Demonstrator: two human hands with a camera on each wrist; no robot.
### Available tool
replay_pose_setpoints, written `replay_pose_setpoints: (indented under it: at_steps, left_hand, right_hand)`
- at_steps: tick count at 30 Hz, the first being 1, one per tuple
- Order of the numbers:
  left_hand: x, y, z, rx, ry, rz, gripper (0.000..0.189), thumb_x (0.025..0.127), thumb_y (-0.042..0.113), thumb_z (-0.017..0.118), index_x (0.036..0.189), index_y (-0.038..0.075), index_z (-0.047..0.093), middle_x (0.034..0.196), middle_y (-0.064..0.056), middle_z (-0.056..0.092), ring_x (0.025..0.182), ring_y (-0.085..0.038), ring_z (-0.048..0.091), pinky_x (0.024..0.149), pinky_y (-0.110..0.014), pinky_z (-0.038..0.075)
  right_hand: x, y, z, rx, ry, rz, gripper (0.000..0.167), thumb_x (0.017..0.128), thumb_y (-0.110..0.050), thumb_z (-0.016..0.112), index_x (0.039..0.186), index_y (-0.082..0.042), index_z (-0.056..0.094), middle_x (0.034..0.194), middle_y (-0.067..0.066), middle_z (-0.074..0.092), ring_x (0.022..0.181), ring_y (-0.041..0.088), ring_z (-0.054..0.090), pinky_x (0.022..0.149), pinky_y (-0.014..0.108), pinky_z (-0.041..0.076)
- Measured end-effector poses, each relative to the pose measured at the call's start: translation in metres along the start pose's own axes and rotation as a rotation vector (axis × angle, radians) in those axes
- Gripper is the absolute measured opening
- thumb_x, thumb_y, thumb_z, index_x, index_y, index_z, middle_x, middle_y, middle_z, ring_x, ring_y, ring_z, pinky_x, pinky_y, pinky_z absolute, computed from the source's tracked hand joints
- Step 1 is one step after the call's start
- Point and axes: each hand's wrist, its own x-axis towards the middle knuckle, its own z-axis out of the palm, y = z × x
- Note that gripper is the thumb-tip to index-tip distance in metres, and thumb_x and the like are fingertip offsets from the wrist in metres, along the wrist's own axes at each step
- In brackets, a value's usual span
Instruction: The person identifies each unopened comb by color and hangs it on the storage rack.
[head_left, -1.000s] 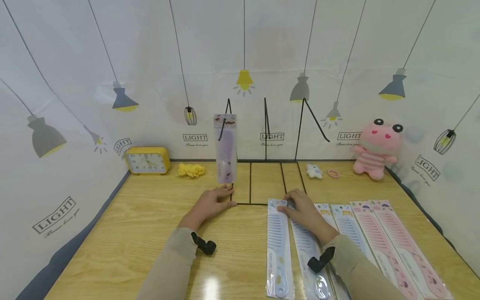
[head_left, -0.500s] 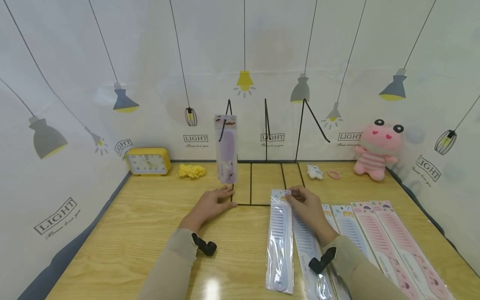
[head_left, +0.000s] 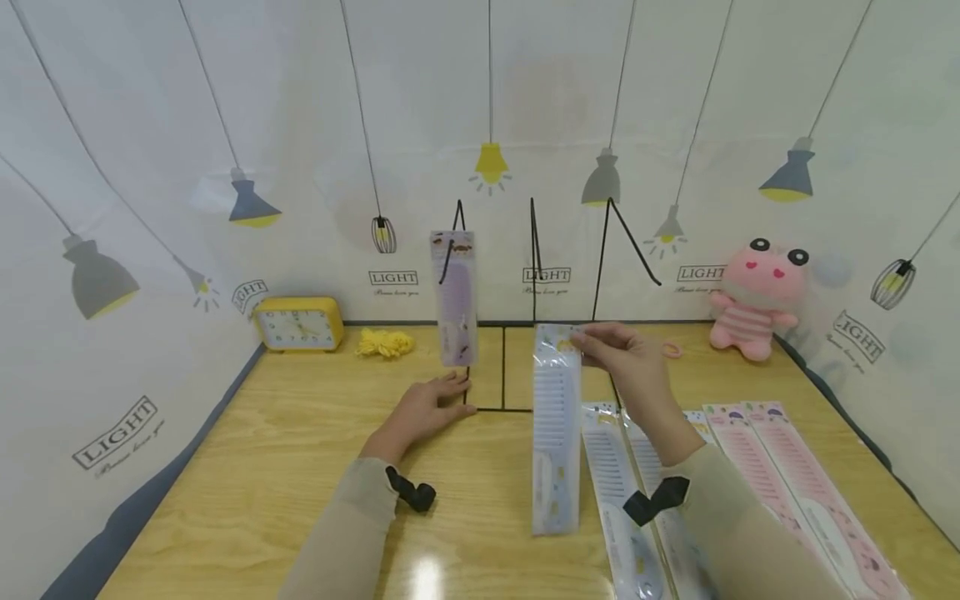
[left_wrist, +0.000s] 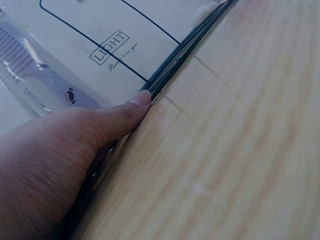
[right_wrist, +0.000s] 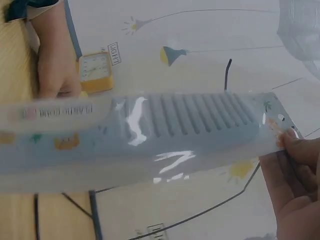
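In the head view, my right hand (head_left: 633,379) pinches the top right corner of a blue comb (head_left: 557,442) in a clear package. The package hangs upright over the front of the black wire rack (head_left: 503,367); the right wrist view shows thumb and fingers at its printed end. My left hand (head_left: 422,414) rests on the left front of the rack's base, fingers extended. In the left wrist view its thumb (left_wrist: 137,102) presses on the black wire. A packaged purple comb (head_left: 454,308) hangs from the rack's left hook. The middle hook (head_left: 536,242) and right hook (head_left: 633,242) carry nothing.
Packaged blue combs (head_left: 613,475) and pink combs (head_left: 813,492) lie on the table at right. Along the back are a yellow clock (head_left: 298,323), yellow yarn (head_left: 385,342), a pink hair tie (head_left: 672,351) and a pink plush toy (head_left: 752,304). A printed cloth forms the backdrop.
My right hand has lifted the packaged blue comb off the table and brought it up and forward toward the rack. The left hand stays at the rack's base.
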Motion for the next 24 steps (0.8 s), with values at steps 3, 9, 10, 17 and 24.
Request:
replay_pose_setpoints:
  at_steps: [3, 9, 10, 17, 24]
  left_hand:
    - [0.001, -0.002, 0.0, 0.001, 0.004, -0.002, 0.062, 0.093, 0.055, 0.067, 0.145, 0.024, 0.057, 0.155, 0.001, 0.042, 0.145, -0.024, 0.036, 0.119, -0.049, 0.028]
    - [0.002, -0.003, 0.001, -0.007, -0.007, -0.016, 0.062, 0.092, 0.056, 0.067, 0.145, 0.026, 0.056, 0.156, 0.002, 0.04, 0.146, -0.023, 0.036, 0.119, -0.048, 0.029]
    - [0.002, -0.003, 0.001, -0.005, -0.011, -0.021, 0.062, 0.092, 0.057, 0.066, 0.146, 0.027, 0.055, 0.157, 0.003, 0.04, 0.146, -0.023, 0.035, 0.119, -0.048, 0.029]
    - [0.001, 0.001, 0.001, -0.006, -0.008, 0.005, 0.062, 0.093, 0.055, 0.066, 0.146, 0.024, 0.056, 0.156, -0.001, 0.041, 0.146, -0.025, 0.036, 0.119, -0.05, 0.028]
    - [0.0, 0.001, -0.002, -0.006, -0.007, -0.01, 0.061, 0.094, 0.053, 0.066, 0.146, 0.024, 0.055, 0.157, 0.0, 0.04, 0.145, -0.022, 0.036, 0.12, -0.047, 0.028]
  right_hand:
    - [0.01, -0.028, 0.013, -0.069, -0.003, -0.151, 0.017, 0.092, -0.011, 0.076, 0.102, 0.004, 0.075, 0.095, 0.006, 0.077, 0.081, 0.017, 0.074, 0.076, 0.033, 0.061]
    - [0.021, -0.054, 0.03, -0.16, 0.01, -0.246, 0.017, 0.093, -0.011, 0.074, 0.102, 0.004, 0.075, 0.097, 0.011, 0.076, 0.08, 0.017, 0.074, 0.074, 0.034, 0.062]
    - [0.022, -0.055, 0.031, -0.16, 0.017, -0.243, 0.018, 0.093, -0.011, 0.074, 0.101, 0.004, 0.075, 0.097, 0.011, 0.076, 0.08, 0.017, 0.074, 0.074, 0.033, 0.062]
    - [0.029, -0.055, 0.032, -0.14, 0.068, -0.225, 0.023, 0.091, -0.016, 0.077, 0.101, 0.004, 0.075, 0.097, 0.01, 0.076, 0.081, 0.018, 0.074, 0.076, 0.033, 0.061]
    - [0.034, -0.051, 0.032, -0.142, 0.087, -0.232, 0.024, 0.091, -0.017, 0.077, 0.102, 0.004, 0.074, 0.096, 0.011, 0.076, 0.08, 0.018, 0.073, 0.077, 0.036, 0.061]
